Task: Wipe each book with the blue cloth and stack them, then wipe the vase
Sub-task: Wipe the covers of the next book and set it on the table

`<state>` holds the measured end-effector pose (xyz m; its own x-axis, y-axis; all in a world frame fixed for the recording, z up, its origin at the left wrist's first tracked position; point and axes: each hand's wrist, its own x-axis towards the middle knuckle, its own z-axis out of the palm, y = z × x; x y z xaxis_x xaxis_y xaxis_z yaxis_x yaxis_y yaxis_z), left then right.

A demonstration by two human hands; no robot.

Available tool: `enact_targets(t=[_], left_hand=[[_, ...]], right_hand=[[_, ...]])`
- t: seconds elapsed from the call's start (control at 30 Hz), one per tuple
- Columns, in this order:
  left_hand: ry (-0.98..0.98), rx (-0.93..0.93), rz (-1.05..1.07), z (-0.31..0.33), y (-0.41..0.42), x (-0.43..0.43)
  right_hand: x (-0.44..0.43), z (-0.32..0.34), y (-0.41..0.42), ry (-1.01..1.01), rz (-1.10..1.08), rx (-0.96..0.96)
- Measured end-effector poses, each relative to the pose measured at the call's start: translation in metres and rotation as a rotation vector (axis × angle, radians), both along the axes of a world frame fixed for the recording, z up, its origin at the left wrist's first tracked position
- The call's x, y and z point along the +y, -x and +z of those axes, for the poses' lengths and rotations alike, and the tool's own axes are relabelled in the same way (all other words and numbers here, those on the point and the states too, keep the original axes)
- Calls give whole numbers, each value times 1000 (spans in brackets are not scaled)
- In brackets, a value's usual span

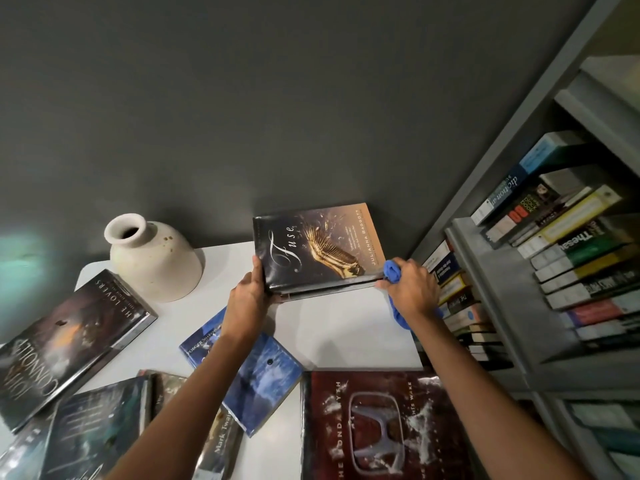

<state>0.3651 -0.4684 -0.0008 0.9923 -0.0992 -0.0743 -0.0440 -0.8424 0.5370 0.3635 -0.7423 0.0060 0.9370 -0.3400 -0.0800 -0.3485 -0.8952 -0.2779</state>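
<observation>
Left hand [246, 299] grips "Fuse" book [318, 245] at its left edge, thumb on cover, fingers beneath. Right hand [410, 284] closed around bunched blue cloth [393, 270], pressed to book's near right corner. Vase [154, 259] left, apart.

Bare table [346, 327] between books; vase [156, 261] left, bookshelf [502, 289] crowds right.

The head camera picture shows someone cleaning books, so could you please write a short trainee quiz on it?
1. True or false: the vase lies on its side.
2. Which hand holds the blue cloth?
3. The tilted book is titled: A Fuse, B Dune, C Emma.

Key:
1. False, it stands upright on the white table.
2. The right hand; the left hand steadies the book.
3. A.
</observation>
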Motion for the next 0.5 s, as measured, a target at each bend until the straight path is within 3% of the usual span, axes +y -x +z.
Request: enact_targets(t=[0.3,0.5], left_hand=[[-12,-14,-3,4,5,-2],[-103,103,-4,14,0,-3]], right_hand=[[5,-3,4,-12,-65,-21],[7,10,0,-66,-130,61]])
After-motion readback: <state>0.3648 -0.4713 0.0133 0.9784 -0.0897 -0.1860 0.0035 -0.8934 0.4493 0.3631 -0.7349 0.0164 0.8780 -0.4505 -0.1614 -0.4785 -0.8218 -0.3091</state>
